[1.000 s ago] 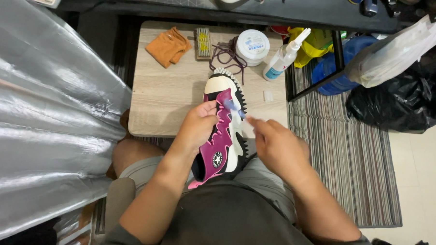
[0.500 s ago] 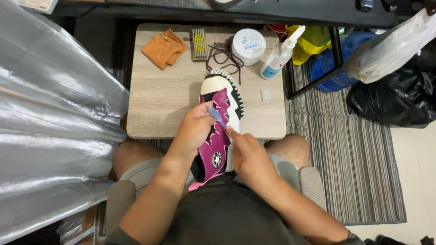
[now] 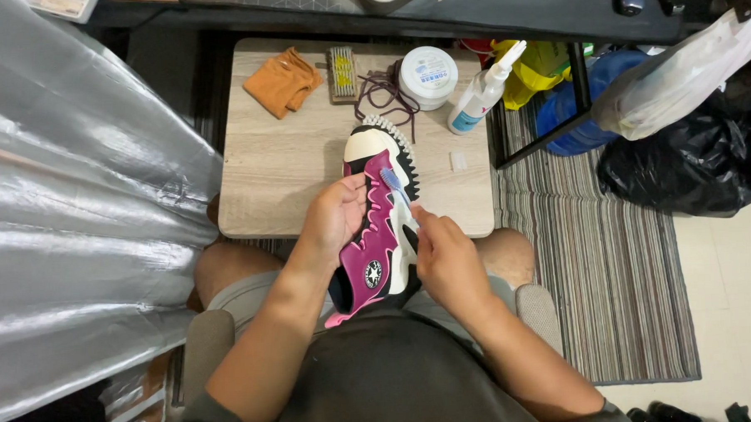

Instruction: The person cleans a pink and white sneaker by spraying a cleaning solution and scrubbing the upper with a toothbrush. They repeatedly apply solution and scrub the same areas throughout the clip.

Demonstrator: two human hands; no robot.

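Fingers: left hand (image 3: 336, 219) is wrapping the shoe (image 3: 382, 219); right hand (image 3: 446, 263) is pinching the toothbrush (image 3: 394, 185).
Shoe: lying over the desk (image 3: 291, 164) edge, toe pointing to 12 o'clock.
Tip: keeping the shoe steady, brushing gently.

Small table (image 3: 291, 168) before the seated person's knees, shoe (image 3: 379, 219) on its near edge reaching onto the lap, cloth (image 3: 283, 81), brush (image 3: 342, 72), laces (image 3: 381, 93) and tub (image 3: 426, 76) along the far edge, spray bottle (image 3: 478, 96) at far right, striped rug (image 3: 610, 253) right of table, bags (image 3: 682, 163) beyond it
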